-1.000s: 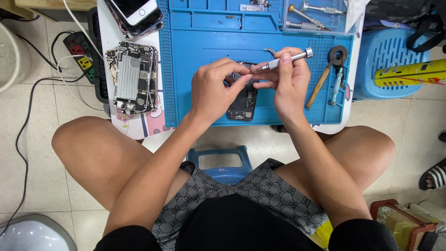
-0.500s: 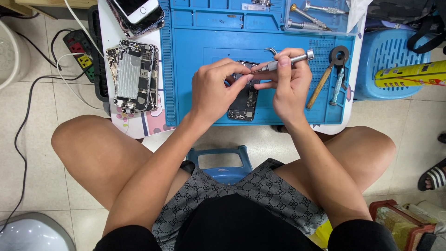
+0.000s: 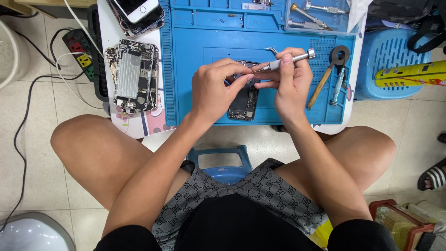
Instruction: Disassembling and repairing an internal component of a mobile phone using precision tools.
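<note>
My right hand point(image 3: 289, 84) holds a small silver screwdriver point(image 3: 292, 59) level, its tip pointing left. My left hand point(image 3: 214, 89) pinches at that tip with thumb and forefinger. Both hands hover over an opened dark phone body point(image 3: 245, 101) that lies on the blue work mat point(image 3: 200, 56). Whether something tiny sits between my left fingertips is too small to tell.
A stripped phone frame point(image 3: 133, 76) lies on the white table left of the mat, with stacked phones point(image 3: 138, 12) behind it. A wooden-handled tool point(image 3: 321, 83), tweezers point(image 3: 272, 50) and more screwdrivers point(image 3: 309, 16) sit at the mat's right and back. A blue stool point(image 3: 395, 51) stands on the right, a power strip point(image 3: 80, 49) on the left floor.
Both hands stay over the phone. The screwdriver has shifted slightly, and my left fingertips have closed on its tip.
</note>
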